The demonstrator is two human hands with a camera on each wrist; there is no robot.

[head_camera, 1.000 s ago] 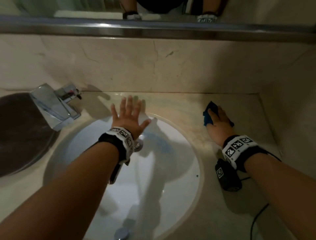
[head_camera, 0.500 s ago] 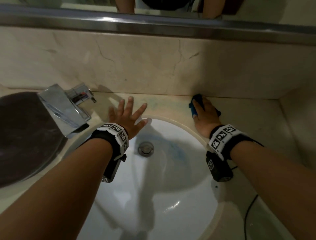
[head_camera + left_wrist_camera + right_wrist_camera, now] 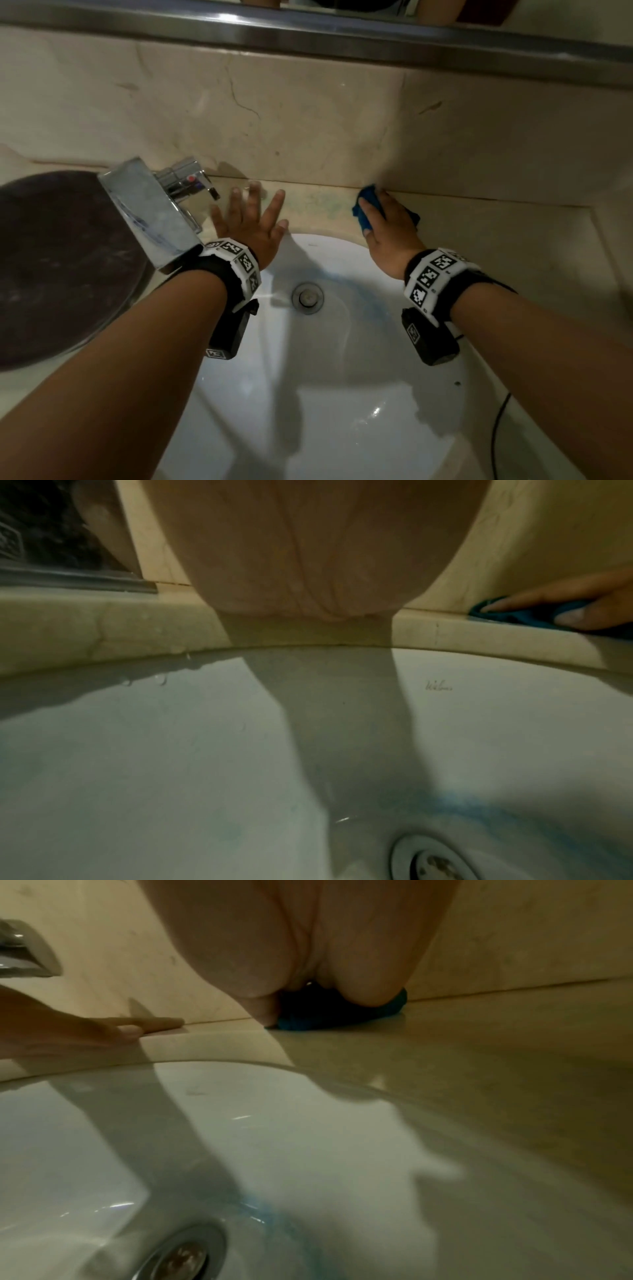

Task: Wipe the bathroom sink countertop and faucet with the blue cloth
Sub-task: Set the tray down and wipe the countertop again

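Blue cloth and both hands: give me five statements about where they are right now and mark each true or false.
1. The right hand presses the blue cloth on the countertop, against the back wall. True.
2. The left hand grips the faucet. False: it lies flat with spread fingers on the countertop beside the faucet.
3. The blue cloth lies inside the sink basin. False: it is on the countertop behind the basin.
4. A blue smear shows in the basin near the drain. True.
5. The cloth covers the drain. False: the drain is uncovered.
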